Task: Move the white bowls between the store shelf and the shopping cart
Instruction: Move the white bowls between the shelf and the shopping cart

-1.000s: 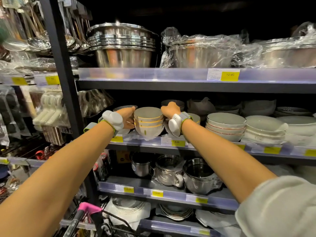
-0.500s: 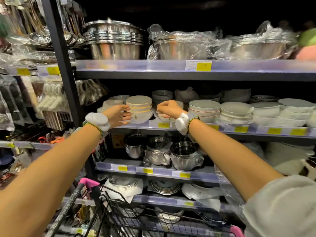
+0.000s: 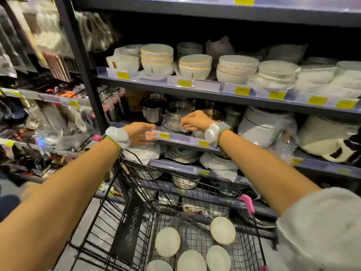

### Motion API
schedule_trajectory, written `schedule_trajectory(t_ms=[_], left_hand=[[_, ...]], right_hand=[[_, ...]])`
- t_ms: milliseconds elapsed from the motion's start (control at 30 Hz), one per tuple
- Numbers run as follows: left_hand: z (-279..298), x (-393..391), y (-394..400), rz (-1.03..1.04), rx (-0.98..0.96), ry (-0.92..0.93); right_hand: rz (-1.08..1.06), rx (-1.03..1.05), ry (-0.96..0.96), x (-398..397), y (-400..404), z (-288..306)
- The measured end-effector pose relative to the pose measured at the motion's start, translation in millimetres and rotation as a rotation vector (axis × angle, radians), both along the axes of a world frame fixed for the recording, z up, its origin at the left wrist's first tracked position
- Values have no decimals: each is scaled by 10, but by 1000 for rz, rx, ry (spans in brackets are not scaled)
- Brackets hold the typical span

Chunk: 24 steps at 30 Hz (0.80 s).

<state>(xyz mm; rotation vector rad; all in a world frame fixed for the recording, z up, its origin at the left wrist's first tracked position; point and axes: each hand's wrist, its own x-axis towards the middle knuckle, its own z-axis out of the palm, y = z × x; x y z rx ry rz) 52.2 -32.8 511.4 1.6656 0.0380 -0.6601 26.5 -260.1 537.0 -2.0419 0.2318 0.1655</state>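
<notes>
Five white bowls [image 3: 167,241] lie in the wire shopping cart [image 3: 109,218] at the bottom of the view, all apart from each other on the mesh floor. On the bowl shelf [image 3: 195,89] above, a stack of three gold-rimmed bowls [image 3: 157,60] stands beside a stack of two [image 3: 195,66], with a further stack of three wider bowls [image 3: 237,70] just to the right. More pale dishes, too blurred to count, fill the shelf's right end.

Both hands are empty and hover in front of the lower shelf of steel pots [image 3: 154,112]. The left hand [image 3: 140,133] is loosely spread, palm down; the right hand [image 3: 195,120] has its fingers bent and relaxed, gripping nothing. Each wrist wears a white band.

The setting is a dim store aisle with dark metal racking, yellow price tags [image 3: 242,91] along the shelf edges and plates stacked on the lower tiers. The cart has a pink corner cap [image 3: 247,204]
</notes>
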Motion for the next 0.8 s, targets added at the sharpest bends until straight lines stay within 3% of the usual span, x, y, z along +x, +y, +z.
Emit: schedule_trajectory(t_ms=[33,133,167,300,367,400,700,767,800], left_hand=[[-353,-8,67,20,-14,50],[-603,-142,88,23,56,122],[-990,-122,165,27,41,191],[-1309,-372,74,47,53,283],[-1788,-486,117,39,138,355],[-1865,-586,120,34,172,355],[-2881,-757,279,56,284,475],[-2988,-835,318,67,290,494],[-3340,-778,322,68,271,513]], right_hand=[[44,54,3,11,1,-334],[43,-7,100,-172,-33,-561],[63,40,144,-136,-23,-937],[36,-21,209,-312,-121,-1300],[37,9,292,-353,-68,-1791],[10,-94,328,-502,-62,-1829],[101,-214,435,-710,-32,-2660],[98,-182,500,-818,-8,-2760],[111,-140,550,-763,2,-3107]])
